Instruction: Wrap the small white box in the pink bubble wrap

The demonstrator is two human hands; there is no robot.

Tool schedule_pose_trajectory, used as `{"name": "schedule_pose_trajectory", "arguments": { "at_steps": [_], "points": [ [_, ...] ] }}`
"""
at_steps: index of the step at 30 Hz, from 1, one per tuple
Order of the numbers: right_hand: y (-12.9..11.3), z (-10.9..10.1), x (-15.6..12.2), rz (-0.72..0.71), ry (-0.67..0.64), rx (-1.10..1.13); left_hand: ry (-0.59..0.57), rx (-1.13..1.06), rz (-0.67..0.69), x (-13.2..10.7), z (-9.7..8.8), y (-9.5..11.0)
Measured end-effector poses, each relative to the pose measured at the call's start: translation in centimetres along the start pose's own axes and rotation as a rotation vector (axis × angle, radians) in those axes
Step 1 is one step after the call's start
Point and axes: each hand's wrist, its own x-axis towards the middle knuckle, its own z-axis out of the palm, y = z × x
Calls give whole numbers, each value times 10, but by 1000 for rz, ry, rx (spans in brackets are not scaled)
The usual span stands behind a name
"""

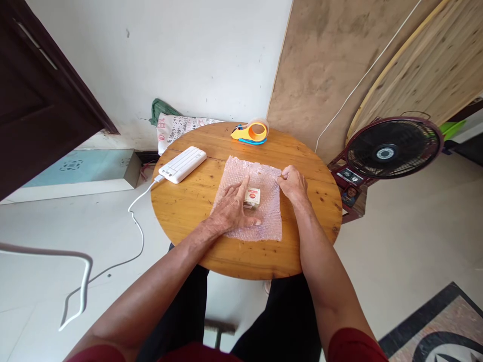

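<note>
Mid-table: left hand [231, 211] fingers spread flat, touching small box [252, 197] on bubble wrap [264, 173]; right hand [292, 183] pinches wrap's right edge. Risk: loose pinch, wrap slips free.

Both bare forearms reach forward from dark red sleeves, converging ahead of the body. The left hand [231, 210] lies palm down, fingers spread, index finger stretched forward and thumb out to the side. The right hand [293, 184] is curled, knuckles up, its fingertips pinched together at the far side.
</note>
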Motion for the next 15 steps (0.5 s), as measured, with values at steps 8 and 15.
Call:
{"name": "schedule_pose_trajectory", "arguments": {
  "at_steps": [8,15],
  "points": [
    [-4,-4,-4,-141,-59,5,12,19,-65,2,0,2],
    [-13,-8,-14,-439,-145,219,66,60,-54,4,3,-4]
  ]
}}
